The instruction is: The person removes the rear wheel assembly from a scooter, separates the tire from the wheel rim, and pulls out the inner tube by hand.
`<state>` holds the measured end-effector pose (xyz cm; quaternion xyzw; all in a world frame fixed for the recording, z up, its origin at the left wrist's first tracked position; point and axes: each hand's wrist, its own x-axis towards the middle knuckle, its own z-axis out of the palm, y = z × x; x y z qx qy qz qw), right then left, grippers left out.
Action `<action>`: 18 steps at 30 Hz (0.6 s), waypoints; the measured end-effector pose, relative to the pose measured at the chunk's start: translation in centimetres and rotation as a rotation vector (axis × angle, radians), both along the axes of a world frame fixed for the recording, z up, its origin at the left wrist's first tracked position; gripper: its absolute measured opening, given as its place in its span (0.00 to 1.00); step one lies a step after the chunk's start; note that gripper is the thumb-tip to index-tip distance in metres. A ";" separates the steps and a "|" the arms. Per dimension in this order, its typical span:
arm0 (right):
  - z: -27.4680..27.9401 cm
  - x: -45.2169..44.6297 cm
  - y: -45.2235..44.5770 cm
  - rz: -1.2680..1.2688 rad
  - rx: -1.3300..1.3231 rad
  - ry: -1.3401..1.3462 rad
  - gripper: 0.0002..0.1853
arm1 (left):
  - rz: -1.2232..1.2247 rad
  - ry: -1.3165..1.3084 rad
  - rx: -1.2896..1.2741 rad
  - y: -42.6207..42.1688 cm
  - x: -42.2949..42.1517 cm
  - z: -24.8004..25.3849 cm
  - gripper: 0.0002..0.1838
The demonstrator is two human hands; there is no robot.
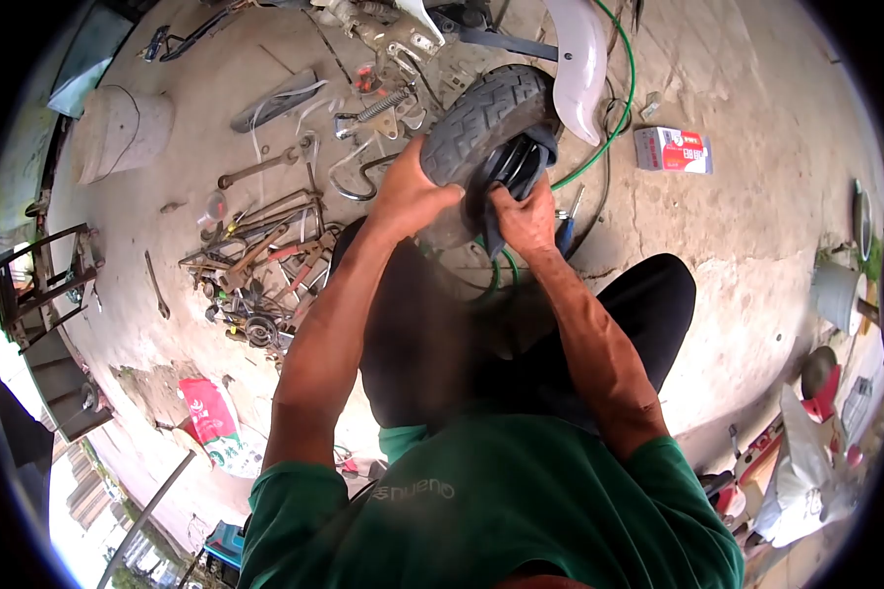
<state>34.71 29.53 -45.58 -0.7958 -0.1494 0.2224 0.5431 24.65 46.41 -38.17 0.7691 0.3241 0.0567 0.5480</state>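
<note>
Our L hand [403, 194] is part-closed on the near-left side of the tyre [481, 123], fingers wrapping the tread, thumb lying on the sidewall. Our R hand [526, 216] is mostly closed, pinching folded dark rubber [521, 162] at the tyre's open side. Tyre's sitting fwd of our lap, just beyond the knees; can't tell if its low end is touching the floor [727, 231]. It's tilting, long axis running from near-L to far-R, tread facing fwd & L, opening facing R. Both forearms are reaching fwd & converging, L wrist coming in from the L, R forearm angling inward w/ knuckles up.

Beyond the tyre, a white curved panel [580, 74] is hanging over the far R edge & a green hose [631, 74] is looping past. A blue-handled tool [566, 234] is lying just R of our R hand. To the L: a coil spring [388, 103], an open-end wrench [255, 169] & a tool pile [275, 260].

Containers: a small tub [366, 79] is holding sth red; a white bucket [126, 134] is standing far L, contents n/v; a red-white box [673, 150] is lying R, contents n/v; a grey bucket [837, 294] is sitting far R.
</note>
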 end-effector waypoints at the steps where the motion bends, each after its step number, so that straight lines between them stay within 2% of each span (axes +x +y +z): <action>1: -0.4 0.0 0.2 -0.009 -0.025 -0.017 0.26 | -0.007 0.012 -0.012 0.1 0.2 0.6 0.41; 6: 1.0 1.7 -0.3 0.064 -0.013 0.082 0.26 | 0.001 0.038 0.037 -0.2 1.0 1.5 0.43; 9: 1.1 2.7 -0.7 0.197 -0.029 0.276 0.28 | 0.006 0.019 0.015 0.1 0.1 0.7 0.41; 10: 1.8 2.6 -1.7 0.237 -0.066 0.193 0.29 | 0.005 0.010 0.001 0.2 -0.3 0.5 0.41; 13: 4.0 4.9 -3.3 0.458 -0.480 -0.009 0.30 | 0.025 -0.007 0.034 0.4 -0.5 0.0 0.39; 14: 4.8 5.6 -3.5 0.512 -0.527 0.004 0.32 | 0.019 -0.025 0.037 0.4 -0.6 -0.3 0.37; 17: 7.1 6.6 -2.8 0.397 -0.485 0.426 0.30 | 0.019 -0.053 0.046 0.5 -0.6 -0.5 0.32; 18: 7.5 6.3 -2.4 0.364 -0.400 0.458 0.28 | 0.021 -0.039 0.046 0.5 -0.7 -0.3 0.32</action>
